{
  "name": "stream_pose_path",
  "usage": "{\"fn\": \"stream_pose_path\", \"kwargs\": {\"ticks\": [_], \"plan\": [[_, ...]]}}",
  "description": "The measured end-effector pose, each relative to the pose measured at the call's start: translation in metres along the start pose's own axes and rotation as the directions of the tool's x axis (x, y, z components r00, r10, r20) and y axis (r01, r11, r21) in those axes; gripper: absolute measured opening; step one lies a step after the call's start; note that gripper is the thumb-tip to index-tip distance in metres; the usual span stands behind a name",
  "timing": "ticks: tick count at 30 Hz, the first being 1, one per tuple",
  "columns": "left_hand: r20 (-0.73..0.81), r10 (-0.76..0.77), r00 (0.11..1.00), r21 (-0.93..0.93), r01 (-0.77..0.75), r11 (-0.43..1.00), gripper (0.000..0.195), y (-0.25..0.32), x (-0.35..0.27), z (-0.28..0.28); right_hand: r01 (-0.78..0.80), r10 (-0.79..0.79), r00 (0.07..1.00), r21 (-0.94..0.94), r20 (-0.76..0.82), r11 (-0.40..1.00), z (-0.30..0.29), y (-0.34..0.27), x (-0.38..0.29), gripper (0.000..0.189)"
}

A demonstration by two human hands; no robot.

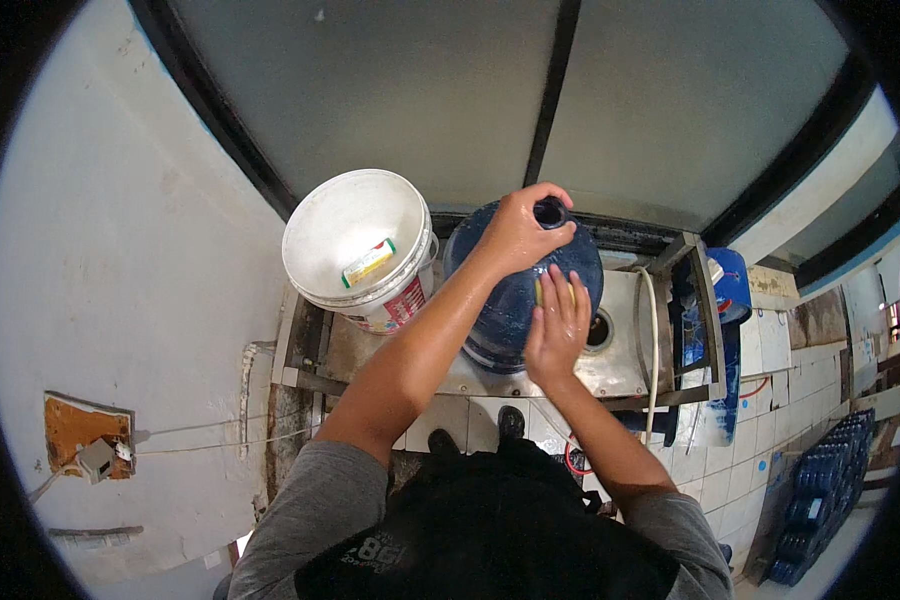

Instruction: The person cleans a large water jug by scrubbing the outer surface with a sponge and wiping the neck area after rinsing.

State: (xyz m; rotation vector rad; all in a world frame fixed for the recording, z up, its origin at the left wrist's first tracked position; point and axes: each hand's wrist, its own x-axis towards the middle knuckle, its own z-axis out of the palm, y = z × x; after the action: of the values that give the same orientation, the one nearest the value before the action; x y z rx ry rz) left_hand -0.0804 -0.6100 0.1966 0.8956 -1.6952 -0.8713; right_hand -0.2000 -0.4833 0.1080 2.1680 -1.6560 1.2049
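Observation:
A wet blue plastic water jug (487,319) stands on a metal-topped bench (622,367), its open neck (550,213) facing up towards me. My left hand (525,229) curls its thumb and fingers around that neck. Lower down, my right hand (559,322) lies flat on the jug's shoulder and presses a yellow-green sponge or pad (538,292) against it. Most of the pad is hidden under the fingers. Both hands and forearms look wet.
Left of the jug stands a white plastic bucket (322,214) with a printed packet (369,262) inside. A drain hole (598,330) and pale hose (651,337) lie to the right. Frosted glass panels (420,97) rise behind. Blue jugs (821,495) are stacked at far right.

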Motion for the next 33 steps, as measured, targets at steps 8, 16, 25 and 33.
{"fn": "stream_pose_path", "kwargs": {"ticks": [8, 16, 25, 33], "plan": [[-0.022, 0.042, 0.999, -0.020, -0.042, 0.999, 0.028, 0.003, -0.004, 0.003, 0.193, -0.184, 0.979, 0.098, -0.092, 0.976, 0.019, 0.024, -0.032, 0.046], [-0.078, 0.081, 0.994, -0.010, -0.082, 0.997, 0.025, -0.004, -0.002, 0.010, -0.162, 0.193, 0.971, -0.207, 0.140, 0.965, 0.001, 0.067, 0.076, 0.043], [-0.160, 0.067, 0.985, -0.073, -0.080, 0.994, 0.027, -0.005, -0.006, 0.021, -0.512, 0.562, 0.821, 0.564, 0.099, 0.648, 0.019, 0.093, 0.001, 0.050], [-0.264, 0.027, 0.964, -0.100, -0.055, 0.994, 0.028, -0.009, -0.011, 0.023, -0.304, 0.261, 0.950, 0.310, 0.173, 0.901, 0.003, 0.086, 0.051, 0.049]]}}
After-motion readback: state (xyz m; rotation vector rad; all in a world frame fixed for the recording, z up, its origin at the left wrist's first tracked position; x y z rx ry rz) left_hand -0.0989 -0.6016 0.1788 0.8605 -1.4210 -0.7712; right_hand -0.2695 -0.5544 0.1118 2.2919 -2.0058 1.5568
